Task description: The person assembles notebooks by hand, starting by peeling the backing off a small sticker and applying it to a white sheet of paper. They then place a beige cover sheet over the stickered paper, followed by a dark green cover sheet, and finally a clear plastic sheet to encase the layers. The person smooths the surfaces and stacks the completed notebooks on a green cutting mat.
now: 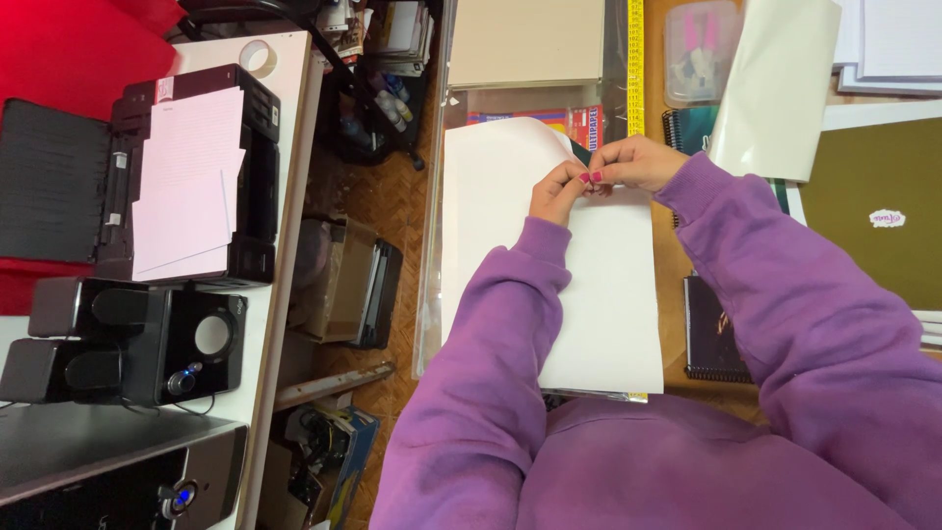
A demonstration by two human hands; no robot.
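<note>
White sheet lies lengthwise away, both hands pinching its far corner.

Both arms, in purple sleeves, rise from the lower edge of the frame and converge just above its centre, the left forearm running nearly straight up and the right one slanting in from the lower right. The left hand has its fingers curled and its pink-painted fingertips pinched together, touching the right hand. The right hand lies knuckles up, wrist bent toward the left, its fingers likewise closed in a fine pinch where the hands meet.
</note>
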